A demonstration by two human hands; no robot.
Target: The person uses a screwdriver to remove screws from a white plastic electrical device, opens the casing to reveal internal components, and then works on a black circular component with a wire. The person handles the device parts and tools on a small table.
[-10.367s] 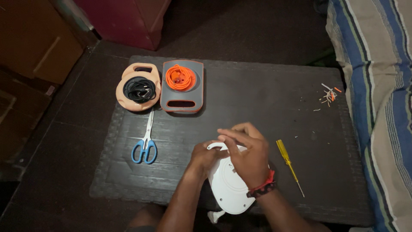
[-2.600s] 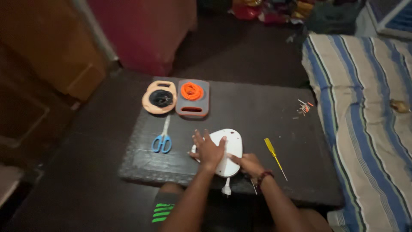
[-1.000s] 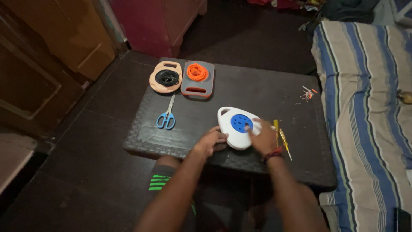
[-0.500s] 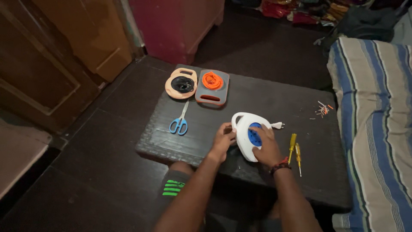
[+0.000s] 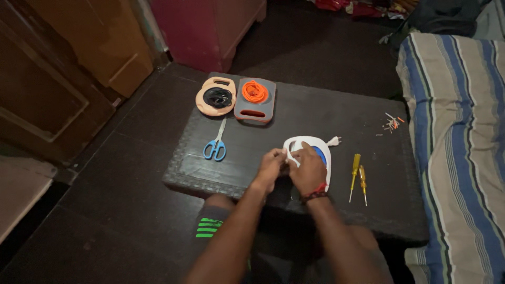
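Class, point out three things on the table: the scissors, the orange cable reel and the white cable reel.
scissors point(image 5: 215, 148): head view, on the blue handles.
orange cable reel point(image 5: 255, 92): head view, on the coiled orange cable.
white cable reel point(image 5: 322, 148): head view, on its white rim.

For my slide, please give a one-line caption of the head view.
Both hands, left and right, grip a white cord reel on a dark table.

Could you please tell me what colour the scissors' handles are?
Blue; the scissors show clearly in the head view, lying on the dark table.
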